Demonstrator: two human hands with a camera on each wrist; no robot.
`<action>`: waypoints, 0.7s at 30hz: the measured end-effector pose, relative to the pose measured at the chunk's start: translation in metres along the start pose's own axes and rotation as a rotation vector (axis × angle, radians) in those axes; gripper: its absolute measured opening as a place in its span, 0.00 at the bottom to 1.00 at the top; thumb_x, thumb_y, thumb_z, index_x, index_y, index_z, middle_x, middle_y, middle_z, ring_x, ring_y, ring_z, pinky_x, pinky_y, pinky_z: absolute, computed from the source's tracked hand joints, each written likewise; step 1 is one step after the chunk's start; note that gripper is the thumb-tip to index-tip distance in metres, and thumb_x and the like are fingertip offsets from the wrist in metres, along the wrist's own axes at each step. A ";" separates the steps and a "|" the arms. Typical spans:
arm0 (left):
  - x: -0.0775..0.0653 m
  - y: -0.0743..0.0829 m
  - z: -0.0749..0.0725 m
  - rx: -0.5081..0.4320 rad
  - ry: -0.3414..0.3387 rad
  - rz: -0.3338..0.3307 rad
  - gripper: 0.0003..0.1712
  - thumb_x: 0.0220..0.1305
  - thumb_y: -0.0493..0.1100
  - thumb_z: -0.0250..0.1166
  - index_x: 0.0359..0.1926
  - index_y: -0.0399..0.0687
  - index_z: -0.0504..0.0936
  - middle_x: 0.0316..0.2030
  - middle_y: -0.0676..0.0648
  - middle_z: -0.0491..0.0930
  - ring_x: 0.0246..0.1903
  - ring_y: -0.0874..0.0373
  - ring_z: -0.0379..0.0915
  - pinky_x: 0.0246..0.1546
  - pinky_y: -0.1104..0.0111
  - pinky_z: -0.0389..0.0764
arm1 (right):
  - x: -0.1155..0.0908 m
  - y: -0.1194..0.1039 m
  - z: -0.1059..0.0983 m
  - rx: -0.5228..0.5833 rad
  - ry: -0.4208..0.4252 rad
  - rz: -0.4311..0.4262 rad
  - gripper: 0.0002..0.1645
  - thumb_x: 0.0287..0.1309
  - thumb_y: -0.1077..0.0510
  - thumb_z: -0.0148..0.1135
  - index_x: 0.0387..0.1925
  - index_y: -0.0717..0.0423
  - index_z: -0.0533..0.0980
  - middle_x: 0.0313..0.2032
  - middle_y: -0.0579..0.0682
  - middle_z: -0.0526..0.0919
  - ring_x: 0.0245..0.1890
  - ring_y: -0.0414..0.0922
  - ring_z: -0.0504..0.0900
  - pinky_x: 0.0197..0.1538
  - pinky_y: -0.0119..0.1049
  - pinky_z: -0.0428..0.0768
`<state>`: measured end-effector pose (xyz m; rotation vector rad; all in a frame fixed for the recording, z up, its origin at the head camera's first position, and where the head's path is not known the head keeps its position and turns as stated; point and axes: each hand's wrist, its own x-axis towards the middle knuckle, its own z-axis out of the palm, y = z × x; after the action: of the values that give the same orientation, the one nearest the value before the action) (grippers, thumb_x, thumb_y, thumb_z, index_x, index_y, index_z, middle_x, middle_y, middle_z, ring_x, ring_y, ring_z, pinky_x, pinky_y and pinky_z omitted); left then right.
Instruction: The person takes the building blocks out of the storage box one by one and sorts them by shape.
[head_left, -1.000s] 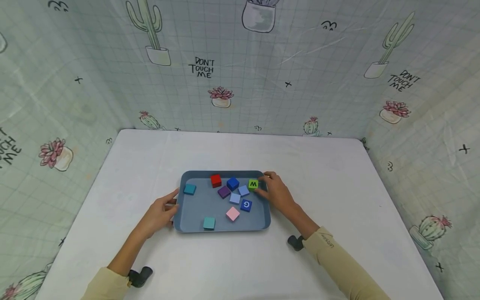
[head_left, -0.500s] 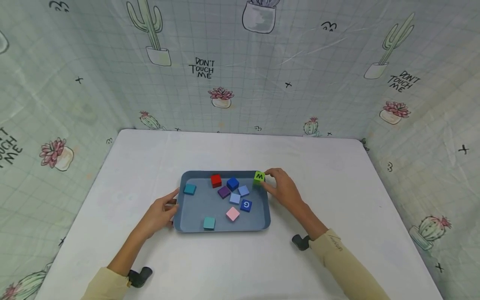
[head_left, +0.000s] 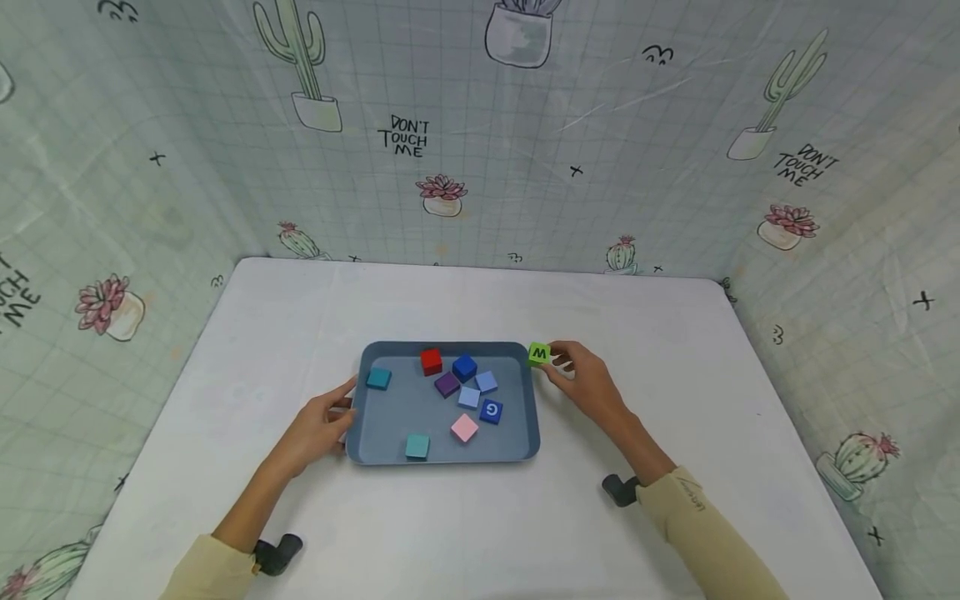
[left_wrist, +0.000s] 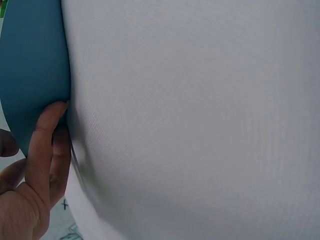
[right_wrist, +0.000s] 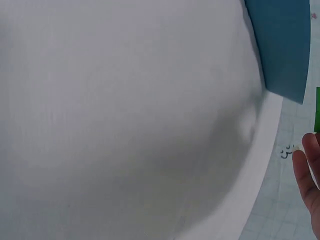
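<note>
My right hand (head_left: 588,385) pinches a bright green letter block (head_left: 539,354) marked W between thumb and fingers, at the tray's far right corner. Just a green edge of that block (right_wrist: 318,112) shows in the right wrist view, beside the fingertips. At the left end of the blue-grey tray (head_left: 397,421), my left hand (head_left: 311,432) touches the outer wall with its fingers. The left wrist view shows a finger (left_wrist: 42,145) lying along the tray's side wall (left_wrist: 35,60), its tip near the bottom edge.
Inside the tray lie several blocks, among them a red block (head_left: 431,362), a purple block (head_left: 447,383), a blue G block (head_left: 491,411), a pink block (head_left: 464,428) and a teal block (head_left: 417,447). The white table (head_left: 637,333) meets cactus-print cloth (head_left: 517,150).
My right hand has lifted the green letter block off the tray floor and carried it right, to the tray's far right corner. The left hand and the tray have stayed in place.
</note>
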<state>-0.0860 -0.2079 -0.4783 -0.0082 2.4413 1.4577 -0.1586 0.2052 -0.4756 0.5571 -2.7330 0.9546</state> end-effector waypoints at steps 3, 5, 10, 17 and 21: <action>0.000 0.001 0.000 0.000 0.001 -0.001 0.34 0.67 0.35 0.52 0.71 0.38 0.53 0.56 0.28 0.65 0.51 0.36 0.69 0.28 0.63 0.82 | 0.000 0.007 -0.002 0.033 -0.009 0.006 0.22 0.57 0.60 0.66 0.52 0.63 0.72 0.44 0.54 0.79 0.40 0.46 0.80 0.40 0.39 0.81; 0.000 0.000 0.000 -0.002 0.001 -0.002 0.34 0.67 0.35 0.52 0.71 0.38 0.52 0.56 0.28 0.65 0.51 0.37 0.69 0.28 0.63 0.82 | -0.001 0.011 -0.003 0.052 -0.013 0.013 0.22 0.57 0.60 0.65 0.51 0.64 0.72 0.43 0.55 0.79 0.39 0.47 0.80 0.39 0.40 0.81; -0.001 -0.001 0.000 -0.012 0.002 -0.007 0.34 0.67 0.34 0.52 0.71 0.38 0.53 0.55 0.28 0.65 0.50 0.37 0.70 0.27 0.63 0.82 | -0.004 0.018 0.000 0.075 -0.047 0.037 0.21 0.57 0.61 0.65 0.51 0.64 0.72 0.43 0.56 0.79 0.38 0.47 0.80 0.38 0.39 0.81; 0.000 -0.001 0.000 -0.015 0.006 -0.013 0.34 0.67 0.35 0.53 0.71 0.39 0.53 0.56 0.29 0.65 0.50 0.38 0.70 0.26 0.64 0.82 | -0.006 0.024 0.005 0.102 -0.072 0.093 0.21 0.59 0.60 0.64 0.52 0.63 0.73 0.44 0.56 0.80 0.38 0.46 0.80 0.39 0.39 0.80; 0.000 -0.001 0.000 -0.015 0.009 -0.005 0.34 0.67 0.34 0.53 0.71 0.39 0.53 0.55 0.29 0.65 0.50 0.38 0.70 0.26 0.64 0.82 | -0.005 0.024 0.006 0.109 -0.083 0.140 0.21 0.60 0.59 0.63 0.53 0.63 0.73 0.45 0.57 0.80 0.39 0.48 0.81 0.39 0.39 0.80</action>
<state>-0.0860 -0.2085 -0.4792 -0.0234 2.4354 1.4770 -0.1641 0.2201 -0.4955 0.4371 -2.8381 1.1440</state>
